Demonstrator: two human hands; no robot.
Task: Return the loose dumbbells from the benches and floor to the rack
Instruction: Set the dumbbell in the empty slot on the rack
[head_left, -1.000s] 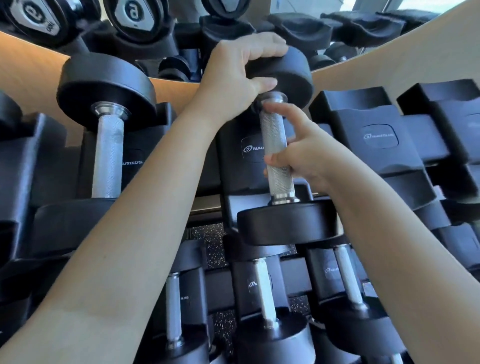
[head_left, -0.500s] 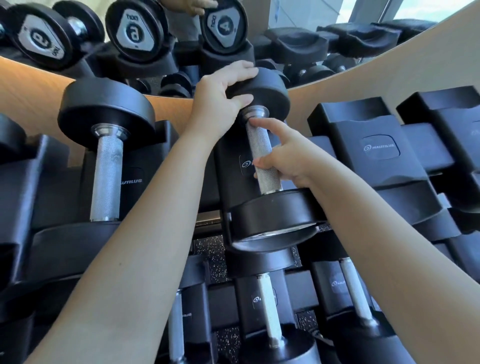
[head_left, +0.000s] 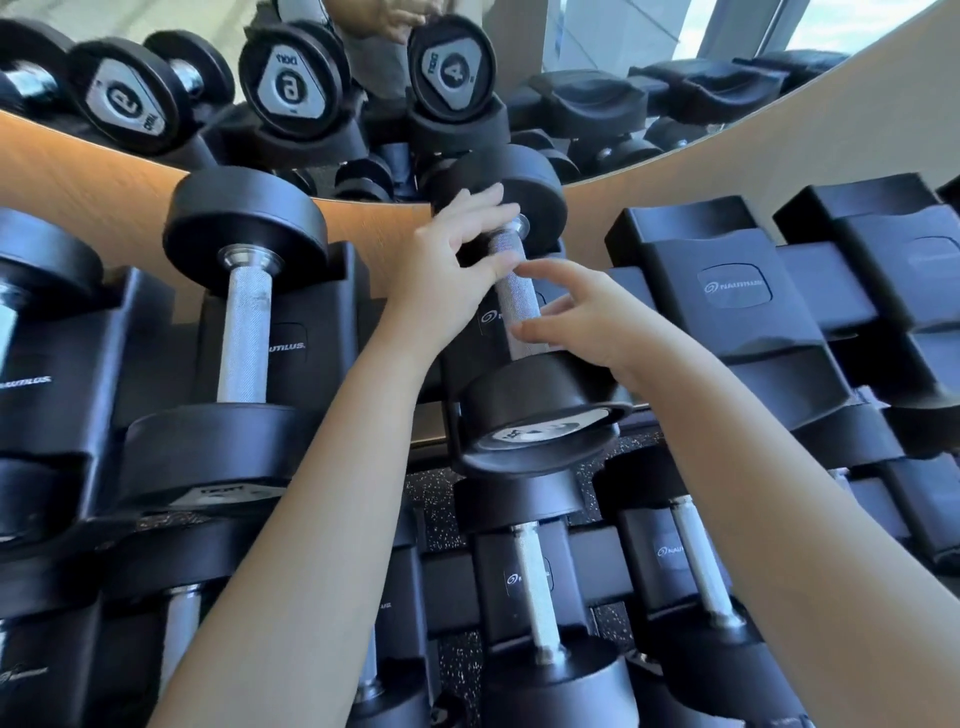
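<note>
A black dumbbell with a knurled steel handle (head_left: 517, 304) lies in a cradle on the top tier of the black rack (head_left: 727, 332), its near head (head_left: 530, 400) towards me. My left hand (head_left: 447, 270) holds the far end of the handle, with the fingers over the inner face of the far head and the thumb across the bar. To the right of the handle, my right hand (head_left: 576, 317) has its fingers spread and straight; the thumb tip touches the bar.
Another dumbbell (head_left: 244, 332) rests in the cradle to the left. Empty cradles (head_left: 883, 270) stand to the right. Several dumbbells (head_left: 535, 587) fill the lower tier. A mirror (head_left: 597, 47) behind the rack reflects numbered dumbbell ends.
The dumbbell has slid farther up into its cradle. My right hand has let go of the handle and spread its fingers. My left hand has shifted from the far head down to the handle's end.
</note>
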